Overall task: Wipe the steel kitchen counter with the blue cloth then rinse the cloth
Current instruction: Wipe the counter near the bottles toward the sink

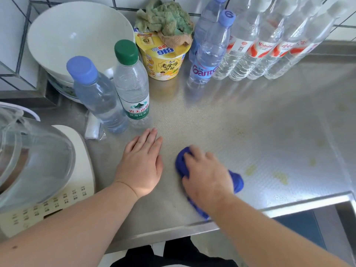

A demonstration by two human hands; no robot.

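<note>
The right hand holds the blue cloth bunched under its curled fingers and presses it on the steel counter near the front edge, so the wiping step seems to be in progress; the rinse is not yet done. The left hand lies flat on the counter just left of the cloth, fingers straight, holding nothing. Yellowish stains are on the surface to the right of the cloth, and they look not yet wiped. What could go wrong: a wide stroke toward the far side may hit the bottles, and these are tall and light, so I think they can fall easily. Two bottles — a blue-capped bottle and a green-capped bottle — stand just beyond the left hand, and a third one with a blue label stands farther back beside a row of clear bottles on the far right. Also a part of the cloth hangs close to the near edge, so dirt may be pushed off the counter. Between the bottles stands a yellow noodle cup with a green rag on top, and a white bowl is at the far left. A kettle on a cream base fills the near left corner and blocks wiping there.
</note>
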